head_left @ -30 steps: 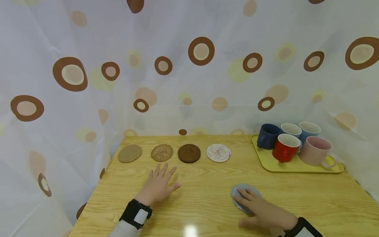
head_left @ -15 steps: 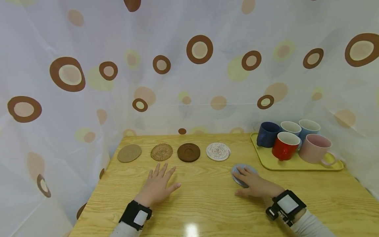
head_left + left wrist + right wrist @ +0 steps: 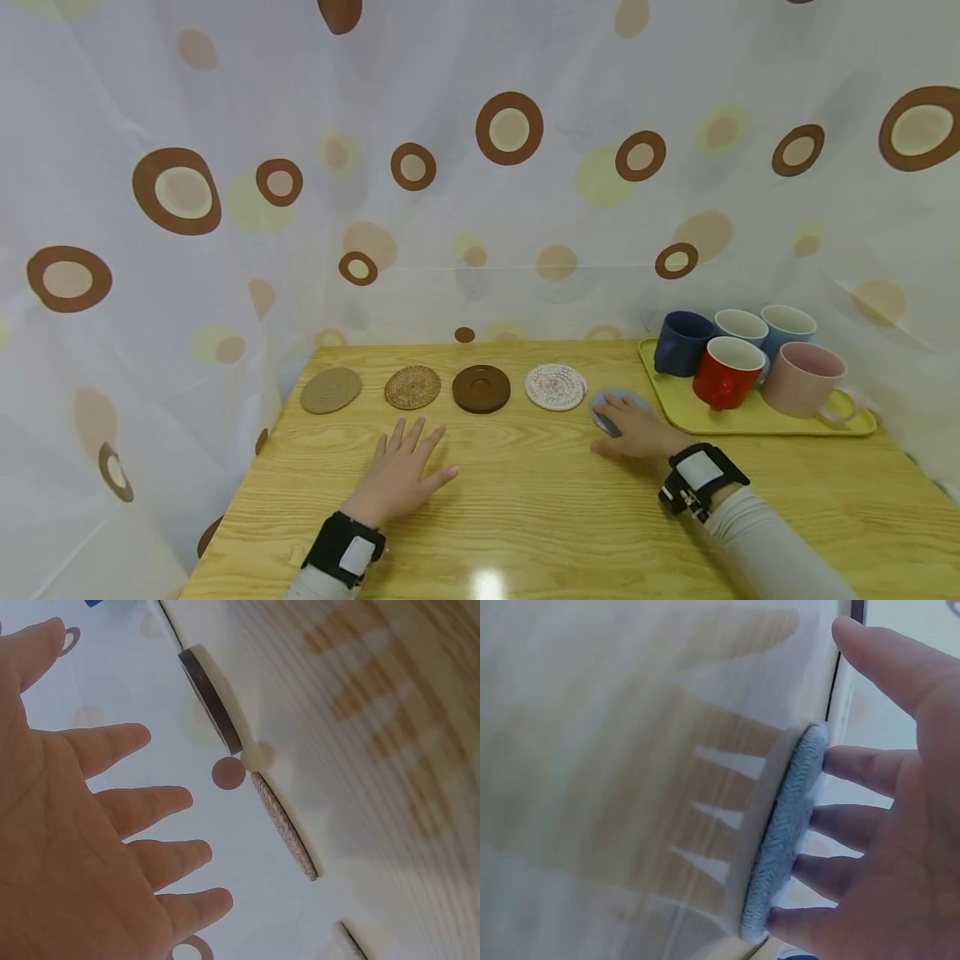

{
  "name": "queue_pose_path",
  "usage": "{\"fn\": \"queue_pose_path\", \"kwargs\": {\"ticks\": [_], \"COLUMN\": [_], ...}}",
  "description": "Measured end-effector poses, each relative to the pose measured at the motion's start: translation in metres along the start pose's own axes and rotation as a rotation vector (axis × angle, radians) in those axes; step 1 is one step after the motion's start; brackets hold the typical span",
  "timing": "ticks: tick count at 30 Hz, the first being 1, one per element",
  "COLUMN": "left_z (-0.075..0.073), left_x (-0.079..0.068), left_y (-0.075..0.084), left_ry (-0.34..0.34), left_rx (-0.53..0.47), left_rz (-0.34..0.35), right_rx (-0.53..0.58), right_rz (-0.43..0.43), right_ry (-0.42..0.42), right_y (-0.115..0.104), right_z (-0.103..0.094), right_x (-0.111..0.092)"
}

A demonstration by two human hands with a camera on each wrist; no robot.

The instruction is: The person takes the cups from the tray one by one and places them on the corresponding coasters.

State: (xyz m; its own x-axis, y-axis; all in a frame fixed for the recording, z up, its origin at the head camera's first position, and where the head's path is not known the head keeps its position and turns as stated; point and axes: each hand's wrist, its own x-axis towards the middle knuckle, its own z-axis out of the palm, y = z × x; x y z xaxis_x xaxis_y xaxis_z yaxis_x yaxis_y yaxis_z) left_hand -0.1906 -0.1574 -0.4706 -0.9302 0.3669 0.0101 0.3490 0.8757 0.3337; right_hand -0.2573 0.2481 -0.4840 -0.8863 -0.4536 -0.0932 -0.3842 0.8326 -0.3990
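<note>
A round blue-grey woven coaster (image 3: 781, 832) lies flat on the wooden table, under the fingertips of my right hand (image 3: 637, 429). Those fingers are extended and press on its top; the right wrist view shows the thumb off to one side. To the left of it is a white patterned coaster (image 3: 556, 387), then a dark brown wooden coaster (image 3: 481, 389), a brown woven coaster (image 3: 412, 387) and a tan coaster (image 3: 331, 391), roughly in a row. My left hand (image 3: 397, 477) is spread palm-down in front of the woven one, holding nothing.
At the back right, a yellow tray (image 3: 780, 425) carries several mugs, among them a red mug (image 3: 726, 375), a navy mug (image 3: 682, 344) and a pink mug (image 3: 801, 383). A patterned curtain (image 3: 450, 217) hangs behind and left of the table (image 3: 525, 517).
My right hand has slid the blue-grey coaster away from me across the table, to just beside the white patterned one. The left hand has stayed in place.
</note>
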Motion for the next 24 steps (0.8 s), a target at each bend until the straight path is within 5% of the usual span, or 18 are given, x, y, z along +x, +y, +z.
{"fn": "queue_pose_path", "kwargs": {"ticks": [24], "left_z": [0.001], "left_x": [0.000], "left_y": [0.000], "left_ry": [0.003], "left_rx": [0.016], "left_rz": [-0.002], "right_rx": [-0.028], "right_rz": [0.081], "right_ry": [0.026], "right_y": [0.013], "right_z": [-0.014], "right_x": [0.038]}}
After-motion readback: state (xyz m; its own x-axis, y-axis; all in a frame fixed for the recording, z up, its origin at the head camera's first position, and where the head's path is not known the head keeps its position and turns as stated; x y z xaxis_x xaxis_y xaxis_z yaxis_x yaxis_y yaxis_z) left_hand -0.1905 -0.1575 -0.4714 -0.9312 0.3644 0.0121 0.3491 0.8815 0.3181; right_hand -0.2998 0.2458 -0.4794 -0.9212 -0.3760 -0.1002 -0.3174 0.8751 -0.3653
